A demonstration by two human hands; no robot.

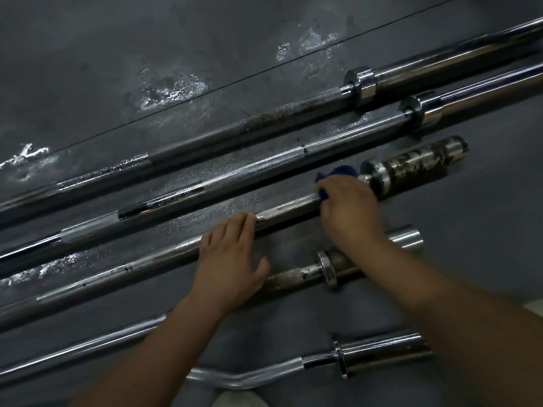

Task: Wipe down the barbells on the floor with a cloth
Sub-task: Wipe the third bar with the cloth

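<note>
- My right hand (349,207) has its fingers curled round the blue cloth (338,174), clamping it onto the shaft of the third barbell (288,205), just beside its rusty sleeve (417,164).
- My left hand (229,259) lies flat, fingers straight and close together, fingertips touching the same shaft further along to steady it.
- I judge the wiping of this bar to be under way; next I'd slide the cloth along the knurling toward my left hand, keeping pressure on.
- The other barbells lie alongside on the dark floor (147,39), two beyond and a curl bar (264,374) nearest me.
</note>
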